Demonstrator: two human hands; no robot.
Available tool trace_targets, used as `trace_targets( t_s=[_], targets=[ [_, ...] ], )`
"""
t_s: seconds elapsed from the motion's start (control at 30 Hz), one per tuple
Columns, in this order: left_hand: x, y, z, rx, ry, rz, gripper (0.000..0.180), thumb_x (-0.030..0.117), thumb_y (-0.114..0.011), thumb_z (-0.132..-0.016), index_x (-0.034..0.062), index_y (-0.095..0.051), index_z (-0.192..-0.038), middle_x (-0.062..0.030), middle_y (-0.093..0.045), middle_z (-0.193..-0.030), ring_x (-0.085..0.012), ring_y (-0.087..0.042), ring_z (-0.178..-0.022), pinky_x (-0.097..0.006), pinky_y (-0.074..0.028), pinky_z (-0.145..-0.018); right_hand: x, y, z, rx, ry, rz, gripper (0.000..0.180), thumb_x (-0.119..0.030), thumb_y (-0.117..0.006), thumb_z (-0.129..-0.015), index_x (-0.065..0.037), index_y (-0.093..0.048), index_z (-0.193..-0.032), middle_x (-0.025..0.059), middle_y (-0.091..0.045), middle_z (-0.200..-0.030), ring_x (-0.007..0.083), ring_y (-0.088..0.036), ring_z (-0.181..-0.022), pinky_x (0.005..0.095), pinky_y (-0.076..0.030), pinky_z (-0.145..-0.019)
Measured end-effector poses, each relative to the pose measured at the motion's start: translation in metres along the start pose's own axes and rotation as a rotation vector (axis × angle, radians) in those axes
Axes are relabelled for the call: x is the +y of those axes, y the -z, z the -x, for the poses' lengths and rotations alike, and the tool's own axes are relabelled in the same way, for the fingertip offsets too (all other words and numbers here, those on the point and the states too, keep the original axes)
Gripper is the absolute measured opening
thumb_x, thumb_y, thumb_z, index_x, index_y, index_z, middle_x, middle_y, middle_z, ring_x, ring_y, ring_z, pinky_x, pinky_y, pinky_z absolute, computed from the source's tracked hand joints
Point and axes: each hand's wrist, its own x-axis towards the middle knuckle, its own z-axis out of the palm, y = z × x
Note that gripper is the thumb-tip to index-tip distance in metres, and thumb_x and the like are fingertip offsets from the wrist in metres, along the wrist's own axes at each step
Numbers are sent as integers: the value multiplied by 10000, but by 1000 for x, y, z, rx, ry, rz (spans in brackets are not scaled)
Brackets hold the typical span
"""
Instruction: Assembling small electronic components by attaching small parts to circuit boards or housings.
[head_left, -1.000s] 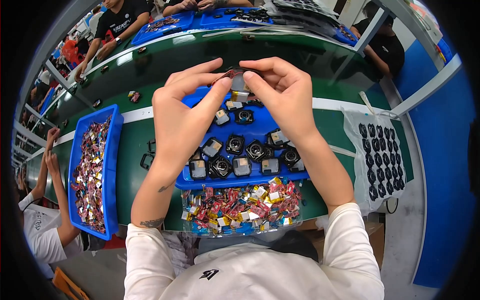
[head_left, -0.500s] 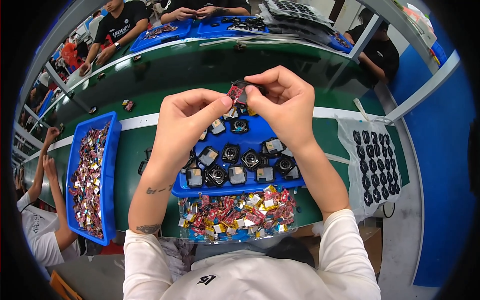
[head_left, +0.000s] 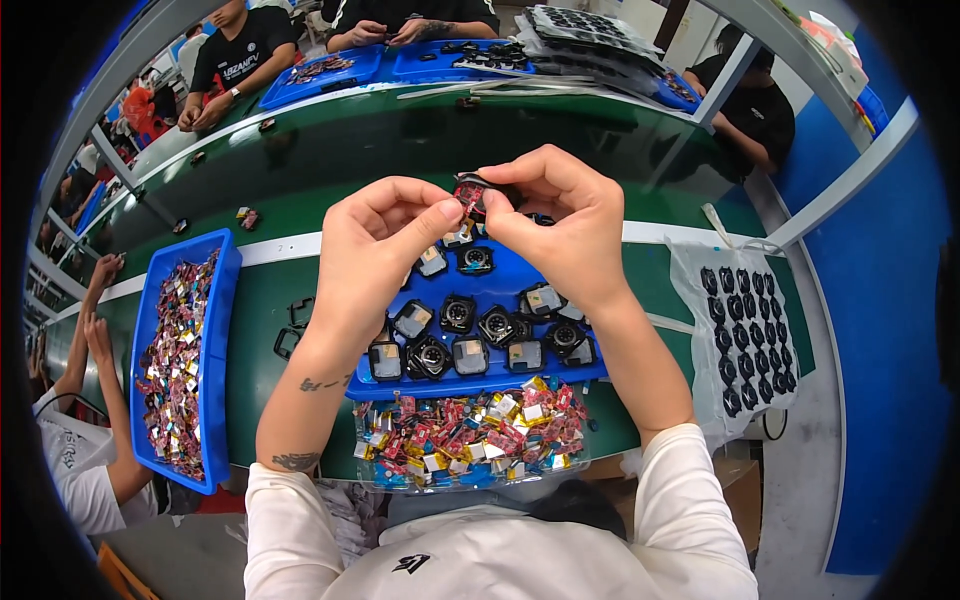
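Observation:
Above the far part of a blue tray [head_left: 480,384], my two hands meet at one small watch piece. My left hand [head_left: 378,240] is closed, its thumb and fingers pinching the edge of a red circuit board [head_left: 468,196]. In the closed fingers of my right hand [head_left: 565,225] is a black watch case [head_left: 482,181], mostly covered by those fingers. The board lies against the case; whether it is attached cannot be seen. Below, several black watch cases [head_left: 470,354] rest in the tray, some showing grey insides, others round backs.
A heap of red boards and silver-yellow battery cells [head_left: 475,430] lies before me. At left stands a blue bin [head_left: 226,330] of similar parts, near another person's arms [head_left: 105,370]. A sheet with rows of black pieces [head_left: 742,340] lies right. Co-workers sit across the green belt [head_left: 370,140].
My right hand has come slightly lower. The red board, earlier sticking out to the left of the case, now lies closer against it. Small parts on the belt have shifted slightly left.

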Motion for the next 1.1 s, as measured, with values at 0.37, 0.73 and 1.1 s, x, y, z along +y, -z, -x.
trace_targets(
  t_s=[0.37,0.73,1.1],
  targets=[
    [-10,5,-7,81,-112,-289,307,128,-704,-797,5,-522,-1012,-31,-638,-710,-36,-540,-628,-178,-392,-552,1,5,-4,-165,-203,-7,201,-40,-676,-783,42,-647,-964,118,-684,-861,135,-659,-759,232,-528,-674],
    [34,18,8,35,-209,-187,226,141,-639,-833,3,-597,-1007,-21,-638,-738,-62,-602,-718,-185,-445,-640,174,219,-23,403,-732,554,118,-151,-668,-741,-55,-710,-795,29,-672,-774,121,-631,-711,246,-472,-585],
    [23,18,3,-61,-248,-273,145,140,-552,-871,9,-613,-865,-18,-611,-733,-65,-559,-706,-197,-395,-648,184,248,-8,186,-340,1497,364,-347,-621,-769,-45,-674,-965,142,-668,-942,341,-621,-860,417,-484,-777]
  ],
)
